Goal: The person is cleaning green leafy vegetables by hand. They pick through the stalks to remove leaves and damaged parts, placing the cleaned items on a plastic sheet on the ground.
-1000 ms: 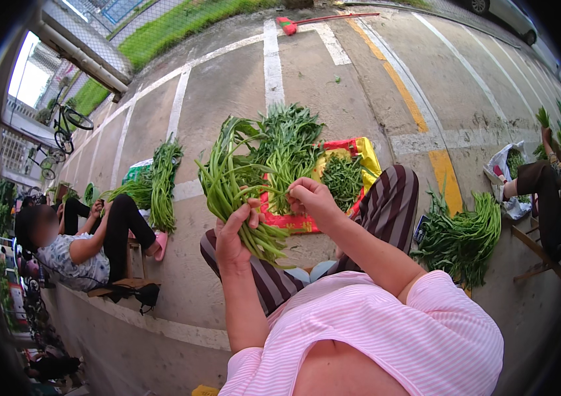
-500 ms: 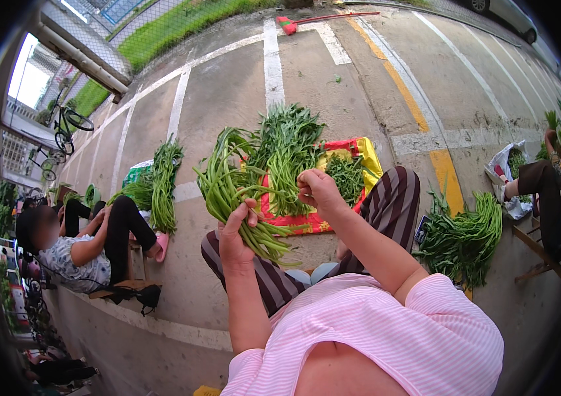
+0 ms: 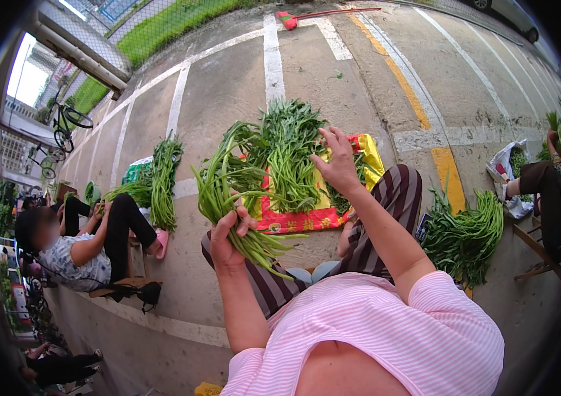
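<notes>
My left hand (image 3: 229, 241) is closed around the stems of a bunch of leafy greens (image 3: 221, 188); the leaves point up and away, and the pale stem ends stick out below my fingers. To the right, my right hand (image 3: 341, 165) is raised with its fingers apart and nothing visible in it. Beneath and beyond both hands, a pile of long-stemmed greens (image 3: 292, 142) lies on a flattened red and yellow sack (image 3: 293, 223). A smaller heap of leaves (image 3: 359, 166) on the sack is partly hidden by my right hand.
On the ground at right lies another heap of greens (image 3: 468, 234); more greens (image 3: 165, 185) lie at left. A seated person (image 3: 85, 247) is at left, another person (image 3: 544, 188) at far right beside a white bag (image 3: 517, 206). A red broom (image 3: 287, 21) lies at the back.
My right hand has opened and moved up and slightly right, away from the bunch. My left hand has dropped slightly, still holding the greens.
</notes>
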